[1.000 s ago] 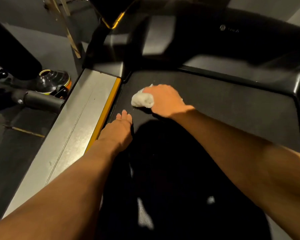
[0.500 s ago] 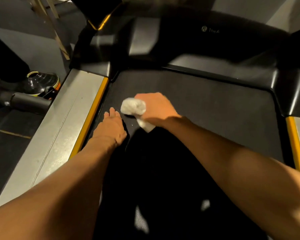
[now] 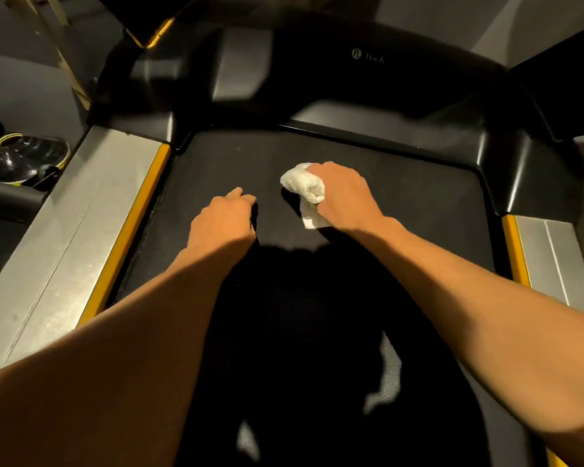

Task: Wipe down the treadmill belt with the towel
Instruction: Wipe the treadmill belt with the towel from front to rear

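The black treadmill belt (image 3: 402, 197) runs down the middle of the view. My right hand (image 3: 343, 197) presses a bunched white towel (image 3: 305, 190) onto the belt near its front end. The towel sticks out to the left of my fingers and trails back under my palm. My left hand (image 3: 225, 220) rests on the belt just left of the towel, fingers curled under, holding nothing. A small gap of belt separates the two hands. My own dark shadow covers the near part of the belt.
Silver side rails (image 3: 81, 230) with yellow inner strips (image 3: 129, 237) flank the belt; the right side rail (image 3: 553, 261) shows too. The black motor cover (image 3: 385, 79) rises beyond the belt's front. A dark round object with a yellow rim (image 3: 24, 156) lies on the floor at left.
My right hand has slid the towel rightward from the belt's left edge toward its middle. My left hand followed to the right and its fingers have curled.
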Demonstrator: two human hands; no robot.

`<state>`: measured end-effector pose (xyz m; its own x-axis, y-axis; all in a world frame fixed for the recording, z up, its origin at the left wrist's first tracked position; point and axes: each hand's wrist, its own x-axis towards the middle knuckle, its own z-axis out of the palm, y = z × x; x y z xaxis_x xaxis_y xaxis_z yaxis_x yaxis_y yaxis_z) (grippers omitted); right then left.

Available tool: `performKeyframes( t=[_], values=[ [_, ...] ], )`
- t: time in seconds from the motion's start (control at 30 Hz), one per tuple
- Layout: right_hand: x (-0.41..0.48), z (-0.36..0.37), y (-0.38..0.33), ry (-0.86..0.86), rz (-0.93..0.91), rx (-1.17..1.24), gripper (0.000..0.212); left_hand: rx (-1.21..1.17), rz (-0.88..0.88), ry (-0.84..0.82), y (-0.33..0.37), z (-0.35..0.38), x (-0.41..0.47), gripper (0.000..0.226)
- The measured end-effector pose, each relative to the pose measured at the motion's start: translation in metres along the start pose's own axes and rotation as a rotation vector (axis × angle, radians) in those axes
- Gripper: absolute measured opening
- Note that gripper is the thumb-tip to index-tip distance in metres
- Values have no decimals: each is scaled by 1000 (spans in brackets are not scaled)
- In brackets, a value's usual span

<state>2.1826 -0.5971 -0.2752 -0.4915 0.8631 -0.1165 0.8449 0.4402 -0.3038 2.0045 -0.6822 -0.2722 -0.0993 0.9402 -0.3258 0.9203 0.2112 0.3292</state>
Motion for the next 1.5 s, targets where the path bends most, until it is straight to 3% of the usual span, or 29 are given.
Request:
performKeyframes(
  t=[0.07, 0.17, 0.23, 0.3, 0.37, 0.43, 0.53, 0.63, 0.7, 0.8, 0.97, 1.03, 1.13, 1.23, 1.33, 1.5],
  values=[
    [-11, -3, 11, -56, 32, 48, 15, 27, 22, -23, 15, 8, 5, 39],
    [-57, 6, -13, -264, -147, 71, 12, 92, -10, -90, 30, 14, 9, 49],
    [-70, -1, -6, -137, -380, 143, 19, 119, -92, -224, 36, 18, 13, 64],
    [-47, -24, 14, -87, -245, 98, 14, 189, -117, -310, 40, 23, 16, 73],
    [-15, -33, 43, -29, -9, 5, 33, 218, -135, -351, 46, 26, 21, 80],
    [3, -32, 59, -50, 110, 4, 50, 188, -166, -378, 51, 25, 28, 85],
    [-5, -9, 57, -196, 24, -17, 57, 140, -189, -399, 54, 22, 36, 87],
    [-35, 9, 47, -247, -61, -17, 46, 134, -211, -392, 59, 28, 38, 110],
    [-43, -5, 44, -206, -90, -63, 37, 120, -250, -401, 64, 31, 42, 123],
    [-6, -31, 73, -15, 139, 13, 50, 124, -286, -434, 70, 31, 50, 128],
    [11, -18, 79, 3, 337, -149, 58, 158, -302, -480, 77, 30, 60, 128],
    [-5, -6, 66, -17, 337, -189, 58, 139, -316, -476, 81, 32, 66, 114],
    [-13, -11, 66, 10, 283, -195, 34, 127, -319, -456, 88, 37, 76, 90],
    [13, -29, 94, 127, 306, -219, 41, 188, -295, -487, 92, 41, 79, 95],
    [11, -32, 116, 40, 332, -174, 43, 254, -283, -501, 90, 41, 79, 109],
    [-53, -22, 108, 9, 403, -234, 45, 174, -305, -416, 92, 42, 76, 73]
  ],
)
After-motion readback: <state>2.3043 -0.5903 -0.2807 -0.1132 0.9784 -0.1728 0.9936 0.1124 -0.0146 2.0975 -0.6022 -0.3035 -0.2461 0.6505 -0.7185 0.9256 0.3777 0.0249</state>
